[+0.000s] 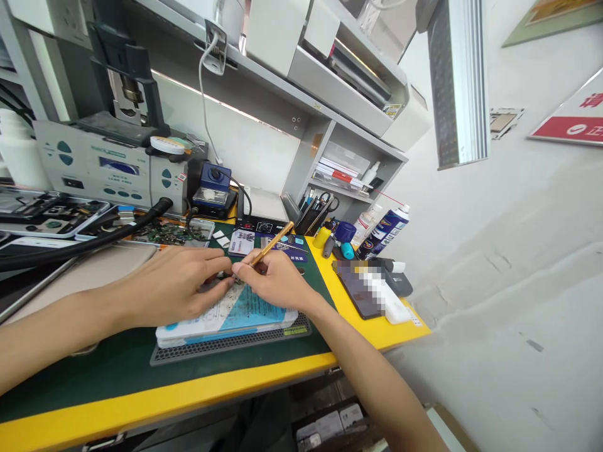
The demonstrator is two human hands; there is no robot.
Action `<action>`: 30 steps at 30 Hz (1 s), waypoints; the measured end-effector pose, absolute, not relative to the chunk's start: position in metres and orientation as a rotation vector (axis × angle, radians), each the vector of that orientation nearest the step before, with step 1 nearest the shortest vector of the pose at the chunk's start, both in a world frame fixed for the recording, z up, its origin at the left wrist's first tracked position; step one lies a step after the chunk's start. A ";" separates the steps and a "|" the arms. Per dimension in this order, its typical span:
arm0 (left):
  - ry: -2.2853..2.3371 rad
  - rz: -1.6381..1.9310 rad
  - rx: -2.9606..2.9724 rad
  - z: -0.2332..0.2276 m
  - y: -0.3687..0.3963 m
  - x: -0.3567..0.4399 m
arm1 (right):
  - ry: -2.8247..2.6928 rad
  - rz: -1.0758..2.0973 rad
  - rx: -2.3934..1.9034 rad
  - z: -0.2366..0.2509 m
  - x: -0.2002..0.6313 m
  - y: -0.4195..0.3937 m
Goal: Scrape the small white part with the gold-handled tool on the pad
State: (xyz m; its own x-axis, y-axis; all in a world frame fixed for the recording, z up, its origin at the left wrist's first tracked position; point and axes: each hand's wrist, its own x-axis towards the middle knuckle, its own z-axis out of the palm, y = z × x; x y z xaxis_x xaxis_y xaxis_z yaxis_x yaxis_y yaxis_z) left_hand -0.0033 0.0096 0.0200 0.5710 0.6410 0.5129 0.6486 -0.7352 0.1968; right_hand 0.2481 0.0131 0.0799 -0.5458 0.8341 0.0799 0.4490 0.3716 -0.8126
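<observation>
Pinching a gold-handled tool (272,243), right hand (277,282) grips it pen-style, shaft slanting up and away to the right, tip down at the phone (226,314) on the grey mat (226,344). Left hand (176,282) closes fingertips on something small beside that tip, fingers nearly touching. Label writing on the spray can (389,229) too blurred to read.

Pretty bright overall, with a white LED strip (221,107) glowing under the grey shelf at upper left. Soft shadows only, heavy wide-angle bending at the edges, and a pixelated patch at centre right.
</observation>
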 end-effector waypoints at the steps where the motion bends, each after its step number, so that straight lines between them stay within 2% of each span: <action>1: -1.141 -0.899 -2.773 0.020 0.010 -0.004 | -2.151 1.052 -1.109 0.080 0.248 0.013; 30: -1.168 -0.853 -2.780 0.025 0.009 -0.002 | -2.181 1.002 -1.057 0.077 0.249 0.015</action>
